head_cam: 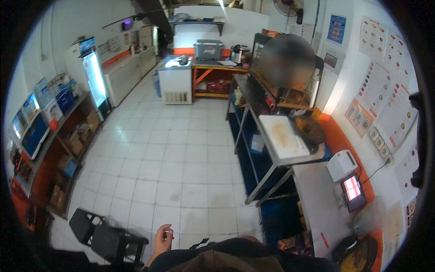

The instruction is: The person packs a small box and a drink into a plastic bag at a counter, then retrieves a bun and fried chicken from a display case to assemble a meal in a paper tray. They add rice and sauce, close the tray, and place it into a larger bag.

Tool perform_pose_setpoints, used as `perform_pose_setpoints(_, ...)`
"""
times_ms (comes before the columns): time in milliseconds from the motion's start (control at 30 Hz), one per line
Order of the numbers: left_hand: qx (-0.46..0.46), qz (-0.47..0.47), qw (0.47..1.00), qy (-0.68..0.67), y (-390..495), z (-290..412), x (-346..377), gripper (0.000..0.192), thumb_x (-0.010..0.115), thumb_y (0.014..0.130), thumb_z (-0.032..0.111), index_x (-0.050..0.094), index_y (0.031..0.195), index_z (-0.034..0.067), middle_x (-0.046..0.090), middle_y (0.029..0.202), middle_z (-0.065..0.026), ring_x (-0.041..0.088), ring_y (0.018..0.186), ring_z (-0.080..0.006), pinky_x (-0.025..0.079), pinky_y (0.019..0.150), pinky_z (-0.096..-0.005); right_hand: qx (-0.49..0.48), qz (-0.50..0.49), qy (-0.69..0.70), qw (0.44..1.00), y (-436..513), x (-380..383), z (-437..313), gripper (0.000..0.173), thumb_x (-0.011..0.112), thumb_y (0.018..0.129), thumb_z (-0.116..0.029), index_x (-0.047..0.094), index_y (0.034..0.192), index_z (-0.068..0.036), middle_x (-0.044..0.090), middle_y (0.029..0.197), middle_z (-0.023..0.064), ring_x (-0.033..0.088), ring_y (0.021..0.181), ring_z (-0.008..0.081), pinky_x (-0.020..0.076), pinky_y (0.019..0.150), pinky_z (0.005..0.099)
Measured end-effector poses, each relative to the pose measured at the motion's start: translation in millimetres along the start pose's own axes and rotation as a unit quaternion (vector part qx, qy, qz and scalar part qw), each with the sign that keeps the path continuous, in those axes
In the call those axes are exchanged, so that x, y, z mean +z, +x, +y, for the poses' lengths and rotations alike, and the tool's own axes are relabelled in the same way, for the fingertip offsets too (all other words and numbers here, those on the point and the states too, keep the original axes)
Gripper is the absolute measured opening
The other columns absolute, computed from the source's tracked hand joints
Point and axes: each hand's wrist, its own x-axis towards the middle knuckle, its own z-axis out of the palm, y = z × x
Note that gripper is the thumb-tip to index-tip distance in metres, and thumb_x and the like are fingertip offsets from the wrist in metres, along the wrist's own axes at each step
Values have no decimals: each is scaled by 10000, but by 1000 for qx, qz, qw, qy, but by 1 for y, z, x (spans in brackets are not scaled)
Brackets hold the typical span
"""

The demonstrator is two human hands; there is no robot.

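My left hand (163, 238) is at the bottom, left of centre, raised in front of my body over the tiled floor (163, 163). Its fingers curl towards the thumb; whether something small lies between them I cannot tell. A black plastic chair (108, 241) is the thing closest to it, on its left. My right hand is out of view; only dark clothing shows along the bottom edge. On the right, a white cutting board (283, 136) with brown stains lies on a metal table, beside a dark round pan (308, 130).
A counter (312, 197) at the right bears a white printer (341, 165), a lit tablet (353, 192) and a red pen (325, 240). Shelves (74, 112) with boxes line the left wall. A chest freezer (175, 81) stands at the back, a glass display case (256, 51) at the back right.
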Motion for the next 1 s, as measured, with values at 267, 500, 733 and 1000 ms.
perform_pose_setpoints(267, 44, -149, 983, 96, 238, -41, 20, 312, 590, 857, 29, 543, 1162, 68, 588, 914, -67, 555, 599, -100, 464, 541, -241, 29, -51, -28, 998, 166, -159, 49, 309, 500, 918, -326, 610, 1079, -86, 609, 794, 113, 612, 767, 280, 487, 710, 405)
perform_pose_setpoints(500, 99, -162, 978, 89, 544, -50, 13, 306, 570, 846, -38, 535, 1142, 32, 583, 869, -46, 526, 580, -75, 457, 539, -222, 241, 214, 306, 896, 336, -366, -14, 325, 499, 934, -349, 583, 1026, -49, 580, 688, 69, 618, 650, 196, 510, 584, 355)
perform_pose_setpoints(733, 98, -215, 972, -3, 845, 46, 140, 224, 531, 901, 22, 543, 1120, 65, 533, 914, -15, 527, 688, -75, 472, 600, -233, 29, 704, 339, 623, 367, -747, -49, 322, 491, 957, -345, 577, 950, -35, 603, 712, 52, 562, 621, 156, 457, 558, 299)
perform_pose_setpoints(1000, 106, -297, 939, -137, 1039, 79, 370, 284, 539, 875, -7, 513, 1148, 66, 490, 876, 9, 515, 744, -94, 482, 627, -255, 33, 892, -207, 399, 309, -1107, -52, 265, 601, 882, -230, 644, 1070, -49, 633, 988, 112, 589, 914, 241, 454, 821, 336)
